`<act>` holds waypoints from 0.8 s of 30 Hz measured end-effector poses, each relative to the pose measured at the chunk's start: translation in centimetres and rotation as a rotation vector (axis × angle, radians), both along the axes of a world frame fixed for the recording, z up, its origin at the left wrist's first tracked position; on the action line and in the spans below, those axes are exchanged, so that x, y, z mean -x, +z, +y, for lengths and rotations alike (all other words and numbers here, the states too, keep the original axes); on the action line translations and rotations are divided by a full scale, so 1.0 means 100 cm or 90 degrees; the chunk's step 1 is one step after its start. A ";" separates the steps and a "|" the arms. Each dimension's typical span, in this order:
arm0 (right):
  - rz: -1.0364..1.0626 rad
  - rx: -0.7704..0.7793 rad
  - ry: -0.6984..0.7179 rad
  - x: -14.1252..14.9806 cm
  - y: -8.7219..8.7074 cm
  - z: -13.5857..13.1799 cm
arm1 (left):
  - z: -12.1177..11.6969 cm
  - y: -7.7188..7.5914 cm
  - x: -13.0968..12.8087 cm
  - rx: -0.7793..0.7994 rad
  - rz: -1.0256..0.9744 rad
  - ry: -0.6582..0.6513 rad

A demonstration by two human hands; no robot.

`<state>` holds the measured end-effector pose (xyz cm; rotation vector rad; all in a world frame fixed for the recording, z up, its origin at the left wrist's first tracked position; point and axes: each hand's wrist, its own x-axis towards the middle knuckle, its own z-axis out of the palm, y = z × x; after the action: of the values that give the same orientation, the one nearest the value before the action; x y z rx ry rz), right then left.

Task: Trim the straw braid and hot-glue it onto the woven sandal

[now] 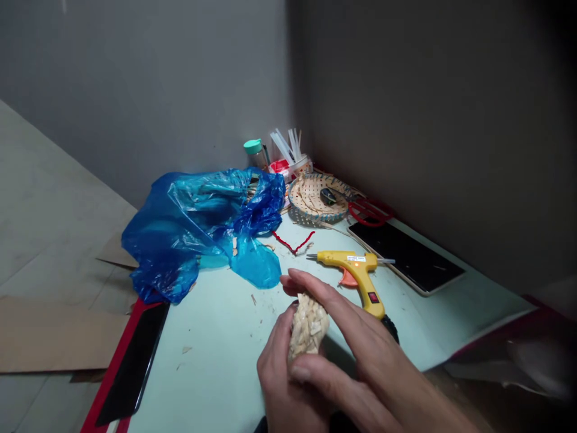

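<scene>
Low in the middle of the head view, a cream-coloured, knobbly piece [309, 325] stands between my hands; it looks braided or woven from dry strips, and its lower part is hidden. My left hand [280, 367] is wrapped round it from the left and below. From the right, my right hand [360, 349] closes on it, thumb at the front edge and fingers over the far top. Just beyond my right hand a yellow glue gun [349, 260] with an orange trigger lies on its side, a glue stick in its back. A bent red fuzzy cord [293, 248] lies farther back.
A crumpled blue plastic bag [193, 210] covers the table's back left. Behind are a teal-lidded jar [255, 150], glue sticks [288, 144], a shallow woven basket [311, 201] and red-handled scissors [372, 211]. A black-screened device [410, 255] lies right; a dark flat object [135, 361] left.
</scene>
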<state>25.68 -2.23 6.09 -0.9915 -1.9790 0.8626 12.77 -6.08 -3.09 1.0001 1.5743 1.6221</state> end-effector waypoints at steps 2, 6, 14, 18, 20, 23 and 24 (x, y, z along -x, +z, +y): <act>0.000 0.013 0.006 0.004 0.002 0.003 | 0.006 0.010 -0.001 0.011 -0.028 -0.031; -0.006 0.014 0.022 0.009 -0.002 0.007 | 0.014 0.034 -0.003 0.038 -0.071 -0.082; -0.028 -0.173 0.106 -0.001 -0.004 0.033 | 0.016 0.046 0.008 0.155 -0.133 -0.173; -0.053 -0.286 0.194 -0.002 -0.006 0.049 | 0.015 0.054 0.006 0.138 -0.337 -0.257; -0.082 -0.306 0.259 -0.003 -0.006 0.055 | 0.013 0.060 0.005 0.160 -0.411 -0.289; -0.097 -0.266 0.352 -0.004 -0.005 0.063 | 0.009 0.065 0.007 0.254 -0.464 -0.330; -0.088 -0.241 0.372 -0.004 -0.005 0.065 | 0.008 0.065 0.008 0.283 -0.473 -0.340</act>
<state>26.08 4.30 5.61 -0.2574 -2.4835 0.6815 11.92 -5.30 3.38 0.4318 0.9705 1.0196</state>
